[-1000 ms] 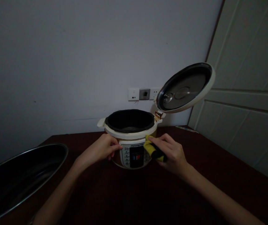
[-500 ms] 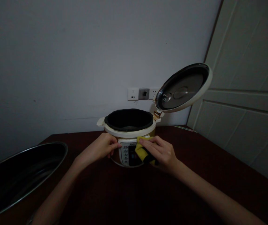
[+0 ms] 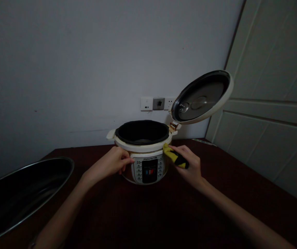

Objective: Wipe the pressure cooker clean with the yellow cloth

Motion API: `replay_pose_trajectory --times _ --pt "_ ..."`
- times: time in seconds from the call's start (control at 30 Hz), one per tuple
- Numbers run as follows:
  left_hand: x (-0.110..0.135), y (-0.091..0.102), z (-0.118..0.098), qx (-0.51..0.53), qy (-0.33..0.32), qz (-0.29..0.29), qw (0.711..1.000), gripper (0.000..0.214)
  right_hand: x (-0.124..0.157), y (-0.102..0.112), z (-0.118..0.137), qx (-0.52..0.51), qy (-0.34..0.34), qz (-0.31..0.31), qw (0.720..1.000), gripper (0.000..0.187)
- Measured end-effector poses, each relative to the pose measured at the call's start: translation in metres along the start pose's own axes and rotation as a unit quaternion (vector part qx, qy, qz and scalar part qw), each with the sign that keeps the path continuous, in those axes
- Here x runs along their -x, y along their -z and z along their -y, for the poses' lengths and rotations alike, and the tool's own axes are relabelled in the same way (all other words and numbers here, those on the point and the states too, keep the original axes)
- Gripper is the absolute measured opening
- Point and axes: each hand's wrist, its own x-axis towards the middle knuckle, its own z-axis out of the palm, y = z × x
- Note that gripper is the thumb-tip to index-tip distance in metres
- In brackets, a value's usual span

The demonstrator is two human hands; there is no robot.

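Observation:
A cream electric pressure cooker (image 3: 145,156) stands on a dark red table (image 3: 143,211) by the wall. Its dark inner pot (image 3: 141,131) is exposed and its hinged lid (image 3: 201,97) stands raised at the right. My left hand (image 3: 110,164) grips the cooker's left side, fingers curled against the body beside the control panel (image 3: 148,170). My right hand (image 3: 188,166) is closed on a yellow and black cloth (image 3: 175,158), pressing it against the cooker's right side just under the rim.
A large dark metal basin (image 3: 21,193) sits at the table's left edge. Wall sockets and a switch (image 3: 158,103) are behind the cooker. A pale panelled door (image 3: 272,103) fills the right side. A thin flat object (image 3: 202,140) lies at the table's back right.
My right hand moved the cloth from the front control panel back to the cooker's right side, uncovering the panel. My left hand stayed on the cooker's left side.

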Motion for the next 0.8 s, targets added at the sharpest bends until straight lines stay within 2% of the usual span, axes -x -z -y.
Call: replay_pose_trajectory --times 0.07,0.17,0.27,0.37,0.47,0.57,0.67,0.8 --pt "0.000 0.000 0.000 0.001 0.004 0.000 1.000 0.041 0.002 -0.004 0.002 -0.011 0.012 -0.007 1.000 0.047" --pt "0.000 0.000 0.002 0.007 -0.004 0.002 1.000 0.042 0.026 -0.008 -0.005 -0.010 0.012 -0.004 1.000 0.047" --pt "-0.001 0.001 0.002 0.011 -0.009 0.003 1.000 0.042 0.053 -0.010 -0.013 -0.010 -0.004 0.046 0.999 0.043" --pt "-0.002 0.001 0.000 0.015 0.005 -0.001 1.000 0.040 0.057 -0.009 -0.016 -0.035 -0.008 0.088 0.996 0.038" --pt "-0.002 0.001 0.000 0.017 0.009 -0.003 1.000 0.038 0.037 -0.008 -0.019 -0.053 -0.026 0.068 0.996 0.032" --pt "-0.003 0.000 0.001 0.013 -0.003 0.001 1.000 0.037 0.024 -0.012 -0.027 -0.047 -0.086 -0.001 0.995 0.023" --pt "-0.002 0.000 0.001 0.002 -0.004 0.005 1.000 0.038 0.042 -0.023 -0.035 -0.037 -0.123 -0.028 0.991 0.021" --pt "-0.001 0.000 0.001 -0.013 0.002 0.000 1.000 0.040 0.080 -0.035 -0.034 -0.048 -0.131 0.027 0.990 0.026"
